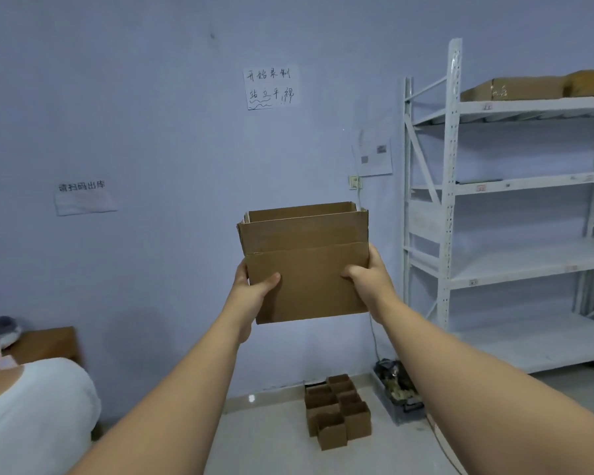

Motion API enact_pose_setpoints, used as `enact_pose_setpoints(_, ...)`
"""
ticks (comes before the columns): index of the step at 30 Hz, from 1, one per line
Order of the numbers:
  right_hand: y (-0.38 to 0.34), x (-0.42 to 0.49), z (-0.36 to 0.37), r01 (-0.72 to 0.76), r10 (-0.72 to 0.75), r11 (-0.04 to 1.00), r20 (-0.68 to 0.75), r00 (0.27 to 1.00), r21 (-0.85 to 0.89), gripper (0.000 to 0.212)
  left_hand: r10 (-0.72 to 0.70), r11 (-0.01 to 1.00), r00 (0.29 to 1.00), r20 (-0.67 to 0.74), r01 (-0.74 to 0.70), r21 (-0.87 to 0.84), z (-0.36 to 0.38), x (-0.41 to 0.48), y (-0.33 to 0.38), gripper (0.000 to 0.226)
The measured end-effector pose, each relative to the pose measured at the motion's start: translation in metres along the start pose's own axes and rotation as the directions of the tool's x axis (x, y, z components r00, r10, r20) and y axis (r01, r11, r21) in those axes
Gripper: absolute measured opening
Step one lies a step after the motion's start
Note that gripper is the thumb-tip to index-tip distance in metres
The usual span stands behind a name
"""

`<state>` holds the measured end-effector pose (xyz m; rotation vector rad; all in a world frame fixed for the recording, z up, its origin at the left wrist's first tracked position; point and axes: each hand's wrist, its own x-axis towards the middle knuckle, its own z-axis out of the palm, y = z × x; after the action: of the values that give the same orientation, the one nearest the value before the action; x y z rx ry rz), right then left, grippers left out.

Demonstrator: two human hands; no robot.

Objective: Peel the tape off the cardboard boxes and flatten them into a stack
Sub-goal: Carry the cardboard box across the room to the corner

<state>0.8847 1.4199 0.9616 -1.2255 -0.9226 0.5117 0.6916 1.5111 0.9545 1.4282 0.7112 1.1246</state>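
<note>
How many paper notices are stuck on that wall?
3: handwritten notice high in the middle, printed notice lower left, pale sheet right, beside the shelf rack. Others may lie out of view.

You hold one cardboard box [306, 279]: left hand [252, 286], right hand [367, 281]. Far wall: three paper notices [271, 87]. Right: one shelf rack [450, 186].

A cluster of open cardboard boxes [336, 411] sits on the pale floor [271, 440] near a clear crate [400, 392].
</note>
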Motion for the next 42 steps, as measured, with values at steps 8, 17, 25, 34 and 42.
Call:
enact_pose_setpoints(8,0.039,0.131,0.047,0.036,-0.038,0.999,-0.059,0.998,-0.039,0.05,-0.008,1.0,1.0,0.014,0.008,-0.01,-0.015,0.144,-0.027,0.063)
enact_pose_setpoints(17,0.103,0.267,0.067,-0.013,0.011,0.999,-0.051,0.999,-0.031,0.048,-0.052,0.998,0.999,0.0,0.052,-0.023,-0.008,0.279,-0.072,0.06)
enact_pose_setpoints(25,0.146,0.378,0.076,-0.02,0.02,0.999,0.002,1.0,-0.049,0.046,-0.082,0.996,0.994,-0.075,0.08,-0.038,0.008,0.368,-0.11,0.059)
enact_pose_setpoints(34,0.188,0.457,0.076,-0.046,0.045,0.997,-0.018,0.999,-0.063,0.045,-0.092,0.996,0.994,-0.062,0.093,0.013,0.025,0.46,-0.138,0.05)
enact_pose_setpoints(42,0.223,0.55,0.079,-0.056,0.045,0.992,-0.105,0.993,-0.112,0.049,-0.109,0.994,0.993,0.046,0.11,-0.017,0.037,0.576,-0.174,0.048)
